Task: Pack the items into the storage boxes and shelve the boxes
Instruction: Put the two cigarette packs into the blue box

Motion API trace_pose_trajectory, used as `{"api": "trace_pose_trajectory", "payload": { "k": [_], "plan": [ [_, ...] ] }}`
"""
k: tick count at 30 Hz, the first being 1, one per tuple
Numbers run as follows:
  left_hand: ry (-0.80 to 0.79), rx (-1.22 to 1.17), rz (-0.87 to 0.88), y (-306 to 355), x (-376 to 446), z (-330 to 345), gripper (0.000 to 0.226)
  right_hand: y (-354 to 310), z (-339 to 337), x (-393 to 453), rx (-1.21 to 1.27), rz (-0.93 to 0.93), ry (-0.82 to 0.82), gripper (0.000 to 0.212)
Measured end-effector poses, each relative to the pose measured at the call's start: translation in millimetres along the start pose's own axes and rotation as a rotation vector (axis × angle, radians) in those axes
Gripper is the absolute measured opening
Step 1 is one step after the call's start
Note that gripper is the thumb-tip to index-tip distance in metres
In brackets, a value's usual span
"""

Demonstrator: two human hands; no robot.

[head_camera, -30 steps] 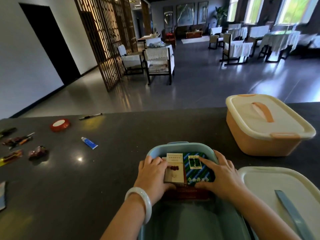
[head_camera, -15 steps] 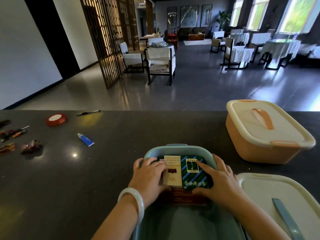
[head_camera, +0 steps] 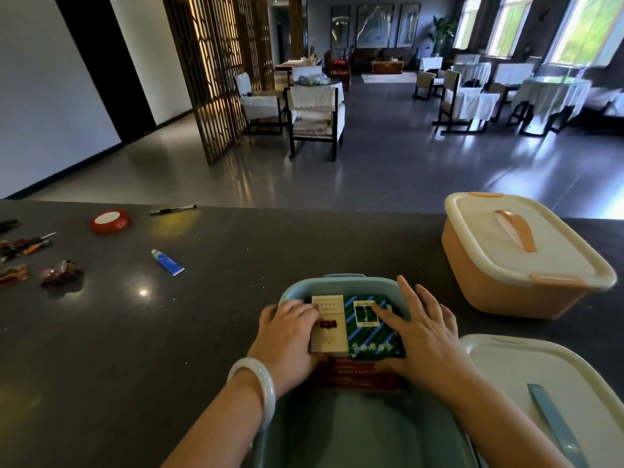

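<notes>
Counter [head_camera: 209, 332] of dark stone runs the full width, its far edge meeting an open floor with chairs well beyond; a broad bare stretch lies between the blue box [head_camera: 337, 285] in the near middle and the small things at the far left. An orange box [head_camera: 499, 285] with its cream lid on sits to the right, apart from the blue one, and a loose cream lid [head_camera: 526, 359] lies at the near right, just beside the blue box. Inside the blue box, at its far end, a cream packet [head_camera: 329, 332] and a green striped packet [head_camera: 371, 336] lie side by side on a red packet [head_camera: 354, 376]. The left hand [head_camera: 287, 336] rests on the cream packet with fingers curled over it; the right hand [head_camera: 425, 336] lies flat, fingers spread, on the green one. A red tape roll [head_camera: 109, 221], a blue tube [head_camera: 167, 262] and a pen [head_camera: 173, 210] lie at the left.
</notes>
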State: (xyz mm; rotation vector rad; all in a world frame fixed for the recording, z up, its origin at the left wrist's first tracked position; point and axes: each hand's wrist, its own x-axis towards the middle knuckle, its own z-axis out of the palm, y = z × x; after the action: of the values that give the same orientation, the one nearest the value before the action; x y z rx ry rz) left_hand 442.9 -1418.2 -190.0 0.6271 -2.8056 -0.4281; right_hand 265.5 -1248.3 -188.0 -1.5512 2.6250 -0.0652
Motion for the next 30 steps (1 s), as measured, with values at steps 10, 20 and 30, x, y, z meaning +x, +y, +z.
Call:
{"api": "trace_pose_trajectory", "payload": {
  "k": [10,20,30],
  "plan": [
    [-0.052,0.039,-0.013,5.1,2.5,0.7,0.053,3.2,4.4,-2.1,0.089,0.027,0.029,0.087],
    [-0.084,0.057,-0.002,8.6,1.7,-5.1,0.051,2.1,6.9,-1.2,0.087,0.041,0.036,0.09],
    [-0.084,0.07,0.001,7.5,2.2,-5.6,0.059,1.2,4.9,-0.5,0.084,0.044,0.02,0.097]
  ]
}}
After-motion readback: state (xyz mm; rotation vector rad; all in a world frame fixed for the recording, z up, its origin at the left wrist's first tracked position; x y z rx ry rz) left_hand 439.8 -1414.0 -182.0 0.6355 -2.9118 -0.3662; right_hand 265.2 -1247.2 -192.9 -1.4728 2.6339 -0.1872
